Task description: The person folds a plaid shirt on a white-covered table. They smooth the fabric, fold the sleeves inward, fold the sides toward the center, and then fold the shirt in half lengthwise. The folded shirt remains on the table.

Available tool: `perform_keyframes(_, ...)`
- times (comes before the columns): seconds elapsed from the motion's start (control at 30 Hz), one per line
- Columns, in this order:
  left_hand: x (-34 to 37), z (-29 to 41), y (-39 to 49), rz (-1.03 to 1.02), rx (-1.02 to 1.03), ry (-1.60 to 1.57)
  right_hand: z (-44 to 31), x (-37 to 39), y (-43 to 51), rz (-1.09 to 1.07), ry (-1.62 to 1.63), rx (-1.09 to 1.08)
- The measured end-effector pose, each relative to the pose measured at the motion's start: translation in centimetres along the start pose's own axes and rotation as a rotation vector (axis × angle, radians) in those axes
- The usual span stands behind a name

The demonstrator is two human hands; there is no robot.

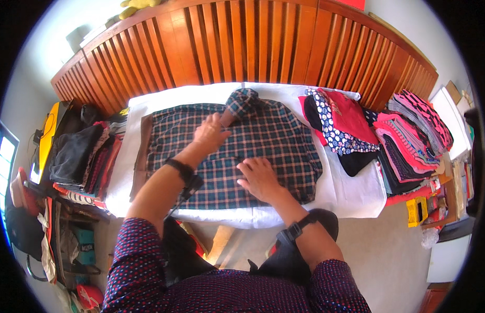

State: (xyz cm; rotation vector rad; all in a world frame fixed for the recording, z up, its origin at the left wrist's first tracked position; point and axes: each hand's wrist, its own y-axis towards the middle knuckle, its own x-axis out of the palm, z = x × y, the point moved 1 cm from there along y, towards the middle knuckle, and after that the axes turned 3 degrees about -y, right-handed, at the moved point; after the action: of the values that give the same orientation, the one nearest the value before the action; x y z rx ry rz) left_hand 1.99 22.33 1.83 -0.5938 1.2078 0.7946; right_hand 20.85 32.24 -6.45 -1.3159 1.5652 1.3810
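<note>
A dark green plaid shirt (293, 148) with pale pinkish lines lies spread on a white cloth (352, 201) before me. Brown fabric (140, 164) shows along its left edge. At the far side a bunched plaid part (242, 102) with a brown inner side sticks up; whether it is collar or sleeve is unclear. My left hand (212, 134) is over the shirt just below that bunched part, its fingers loosely bent. Nearer to me and to the right, my right hand (261, 178) rests on the plaid cloth with fingers apart. Neither hand grips anything visible.
Folded dark clothes (76, 152) are stacked at the left. To the right lie a loose red garment (354, 115), patterned cloth (327, 125) and a folded pile of clothes (403, 144). A slatted wooden panel (242, 43) rises behind. A yellow box (416, 211) sits lower right.
</note>
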Motion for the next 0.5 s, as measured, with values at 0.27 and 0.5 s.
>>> perform_keyframes(0.27, 4.4, 1.5, 5.8, 0.08, -0.061, 0.196, 0.3, -0.2, 0.6, 0.042, -0.038, -0.034)
perform_keyframes(0.5, 2.7, -0.4, 6.8, 0.188, 0.034, -0.088, 0.6, -0.1, 0.9, 0.093, 0.02, -0.022)
